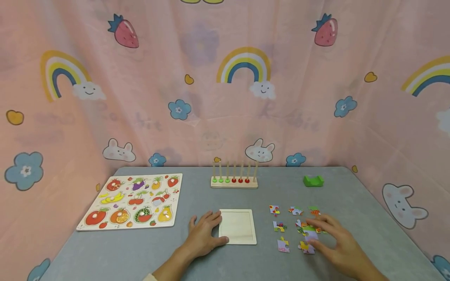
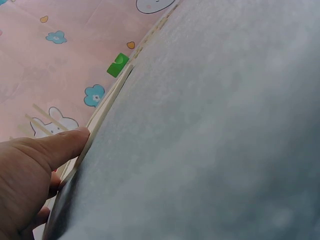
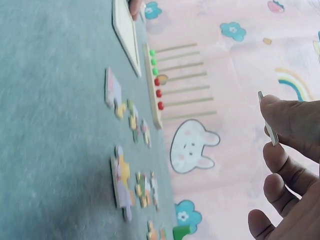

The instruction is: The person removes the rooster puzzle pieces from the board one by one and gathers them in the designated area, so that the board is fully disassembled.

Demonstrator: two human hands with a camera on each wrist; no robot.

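Note:
My right hand (image 1: 339, 246) pinches a jigsaw piece (image 1: 310, 233) between thumb and fingers. In the right wrist view this piece (image 3: 270, 127) is seen edge-on, raised off the table. Beneath and around it lie several loose colourful jigsaw pieces, among them a purple-and-yellow piece (image 1: 307, 248) and a pink-lilac one (image 1: 283, 245). My left hand (image 1: 204, 236) rests at the left side of a square wooden puzzle tray (image 1: 238, 227). Its thumb touches the tray's near left corner and its fingers reach the left edge. From the left wrist, the tray (image 2: 111, 97) shows only as a thin rim.
On the left lies a fruit peg-puzzle board (image 1: 130, 203). A wooden counting rack (image 1: 234, 185) with green and red beads stands at the back. A green block (image 1: 313, 181) sits at the back right. A pink patterned curtain (image 1: 225, 128) encloses the grey table (image 1: 140, 253).

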